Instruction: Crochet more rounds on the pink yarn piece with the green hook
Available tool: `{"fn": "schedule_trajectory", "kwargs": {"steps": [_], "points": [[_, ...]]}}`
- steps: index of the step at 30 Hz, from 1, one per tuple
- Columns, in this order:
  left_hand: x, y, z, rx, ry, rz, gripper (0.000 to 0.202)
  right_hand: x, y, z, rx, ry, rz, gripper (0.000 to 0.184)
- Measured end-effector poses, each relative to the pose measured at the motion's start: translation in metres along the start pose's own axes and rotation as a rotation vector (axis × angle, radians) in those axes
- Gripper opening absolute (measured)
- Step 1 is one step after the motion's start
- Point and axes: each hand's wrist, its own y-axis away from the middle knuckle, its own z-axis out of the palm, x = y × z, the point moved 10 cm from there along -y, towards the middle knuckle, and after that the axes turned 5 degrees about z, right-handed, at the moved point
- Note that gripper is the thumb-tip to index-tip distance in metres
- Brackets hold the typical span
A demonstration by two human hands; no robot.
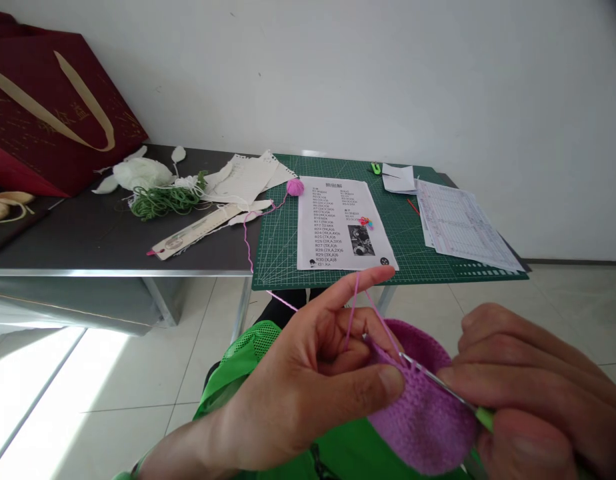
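My left hand point(313, 373) pinches the edge of a purple crocheted piece point(423, 413) between thumb and fingers. Its index finger sticks out with pink yarn point(355, 297) looped over it. My right hand point(533, 393) is closed on a crochet hook point(441, 385) with a green handle; the metal tip is in the stitches beside my left thumb. The yarn runs up over the table edge to a small pink ball point(295, 187) on the green cutting mat point(418, 257).
A printed pattern sheet point(338, 223) and more papers point(461, 217) lie on the mat. A ruler point(198, 230), green cord point(161, 200), white stuffing point(141, 172) and a dark red bag point(48, 113) sit on the grey table point(88, 240). Tiled floor below.
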Motion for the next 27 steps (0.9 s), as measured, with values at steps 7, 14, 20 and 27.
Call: {"fn": "schedule_trajectory", "kwargs": {"steps": [7, 14, 20, 27], "points": [[-0.005, 0.001, 0.000, -0.050, 0.003, -0.068, 0.058, -0.006, -0.004, 0.006, 0.019, 0.001, -0.006, 0.022], [0.005, 0.003, -0.011, 0.216, -0.200, 0.092, 0.065, 0.001, -0.012, 0.014, 0.014, -0.052, 0.115, 0.031], [0.001, 0.005, -0.020, 0.421, -0.246, 0.195, 0.072, -0.003, -0.004, 0.022, 0.116, 0.046, 0.005, 0.033], [-0.005, 0.006, -0.029, 0.507, -0.231, 0.187, 0.090, 0.010, 0.011, 0.033, 0.192, 0.080, -0.071, 0.025]]}}
